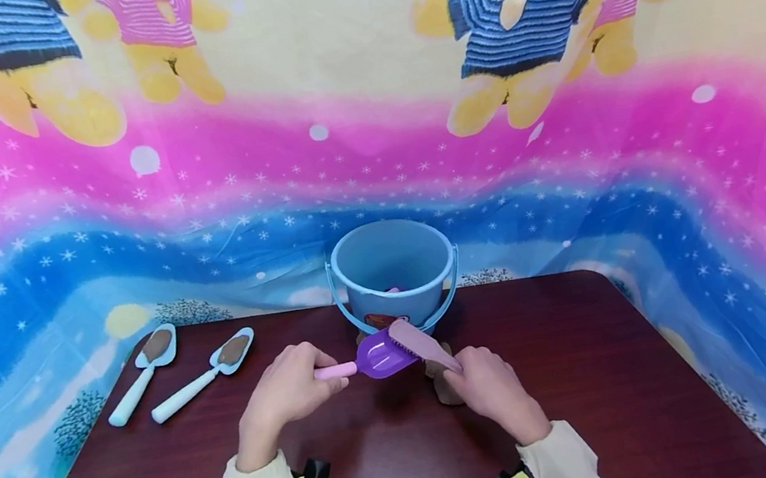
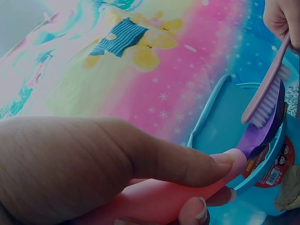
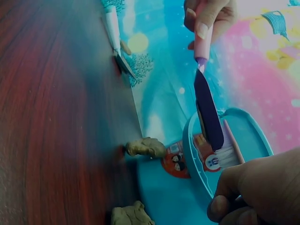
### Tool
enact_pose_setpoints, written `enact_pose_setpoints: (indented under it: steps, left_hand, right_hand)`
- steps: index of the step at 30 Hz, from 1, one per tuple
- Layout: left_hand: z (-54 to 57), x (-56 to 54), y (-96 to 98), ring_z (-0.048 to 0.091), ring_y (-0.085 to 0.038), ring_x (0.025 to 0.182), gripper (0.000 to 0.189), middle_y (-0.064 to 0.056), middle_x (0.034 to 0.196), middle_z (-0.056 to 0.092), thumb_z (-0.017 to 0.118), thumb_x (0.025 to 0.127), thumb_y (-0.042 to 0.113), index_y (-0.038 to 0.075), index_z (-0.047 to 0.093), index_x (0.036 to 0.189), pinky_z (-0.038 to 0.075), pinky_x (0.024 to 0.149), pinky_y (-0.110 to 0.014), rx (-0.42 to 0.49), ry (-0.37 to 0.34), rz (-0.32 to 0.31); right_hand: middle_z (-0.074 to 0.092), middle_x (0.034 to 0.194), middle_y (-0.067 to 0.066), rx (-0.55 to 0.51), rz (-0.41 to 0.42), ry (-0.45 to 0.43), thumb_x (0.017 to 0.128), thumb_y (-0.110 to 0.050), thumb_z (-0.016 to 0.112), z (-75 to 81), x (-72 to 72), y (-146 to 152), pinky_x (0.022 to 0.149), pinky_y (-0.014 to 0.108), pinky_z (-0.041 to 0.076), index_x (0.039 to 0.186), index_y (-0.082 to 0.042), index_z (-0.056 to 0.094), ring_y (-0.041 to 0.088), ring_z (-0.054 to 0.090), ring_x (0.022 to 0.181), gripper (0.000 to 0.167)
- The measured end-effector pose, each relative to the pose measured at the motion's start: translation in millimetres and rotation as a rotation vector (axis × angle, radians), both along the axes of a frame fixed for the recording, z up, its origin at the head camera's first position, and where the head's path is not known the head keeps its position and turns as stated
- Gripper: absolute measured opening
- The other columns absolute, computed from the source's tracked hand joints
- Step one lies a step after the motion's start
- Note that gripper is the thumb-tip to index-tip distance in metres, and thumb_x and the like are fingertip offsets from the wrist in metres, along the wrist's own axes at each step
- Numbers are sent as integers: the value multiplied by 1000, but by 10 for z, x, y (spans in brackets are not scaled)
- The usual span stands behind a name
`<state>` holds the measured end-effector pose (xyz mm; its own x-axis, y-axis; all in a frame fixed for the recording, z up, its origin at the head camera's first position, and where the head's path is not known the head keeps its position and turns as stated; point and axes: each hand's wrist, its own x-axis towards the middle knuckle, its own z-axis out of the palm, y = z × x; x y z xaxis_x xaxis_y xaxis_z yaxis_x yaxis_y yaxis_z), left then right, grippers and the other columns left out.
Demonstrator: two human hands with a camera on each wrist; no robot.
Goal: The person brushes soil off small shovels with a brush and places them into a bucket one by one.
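Observation:
My left hand (image 1: 289, 386) grips the pink handle of a toy shovel (image 1: 382, 357) with a purple scoop, held in front of the bucket above the table. The thumb lies along the handle in the left wrist view. My right hand (image 1: 496, 393) holds a pink brush (image 1: 415, 340). Its white bristles (image 2: 266, 108) reach into the purple scoop. Just behind stands a light-blue bucket (image 1: 396, 271) with its handle hanging down the front. Something small and pink shows inside it. Brown clay-like lumps (image 3: 146, 147) lie beside the bucket's base, partly covered by the brush and right hand in the head view.
Two small shovels with pale handles lie at the table's back left: one shovel (image 1: 137, 397) near the corner, another shovel (image 1: 185, 396) beside it, each with a brown lump in its scoop. A patterned cloth (image 1: 353, 151) hangs behind the dark wooden table (image 1: 392, 474).

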<state>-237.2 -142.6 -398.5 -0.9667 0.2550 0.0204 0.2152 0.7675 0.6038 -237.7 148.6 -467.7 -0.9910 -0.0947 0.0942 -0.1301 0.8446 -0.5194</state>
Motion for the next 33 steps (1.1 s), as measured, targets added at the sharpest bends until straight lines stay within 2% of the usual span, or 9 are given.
enact_pose_setpoints:
  steps: [5,11,15,21,28,33]
  left_hand:
    - [-2,1,-42,49,-14,53,10,2,56,61,82,86,26,16,83,88,44,56,-31,13,-3,-17]
    - [-6,12,-65,51,-14,55,13,5,58,62,82,86,25,14,83,93,45,58,-32,29,-7,-23]
    - [-9,2,-79,43,-12,49,8,3,52,55,82,86,25,18,83,84,42,54,-31,30,4,-45]
    - [-21,-1,-117,45,-13,50,10,3,54,58,82,86,24,15,83,89,44,54,-31,42,-4,-58]
    - [-14,-31,-158,46,-11,49,12,5,55,58,79,89,27,15,83,90,45,54,-31,69,23,-125]
    - [-8,-31,-166,50,-12,52,12,7,59,62,80,88,25,14,83,93,46,55,-31,69,8,-117]
  right_hand:
    - [46,57,2,11,-13,6,96,-21,66,-3,-21,38,45,30,39,68,-11,58,16,46,50,30]
    - [45,56,2,33,-25,11,95,-20,65,2,-33,71,46,30,38,66,-11,57,16,45,50,32]
    - [44,55,2,23,-36,2,95,-18,65,21,-35,91,45,30,37,67,-10,58,16,44,49,30]
    - [43,55,2,6,-40,-10,95,-16,65,15,-34,120,45,30,37,67,-10,57,16,43,49,30]
    - [44,56,1,32,-55,-10,95,-17,66,2,-63,137,46,30,38,66,-11,57,16,45,50,31]
    - [47,57,3,14,-72,-31,96,-18,67,21,-65,155,46,31,38,73,-9,62,17,46,50,25]
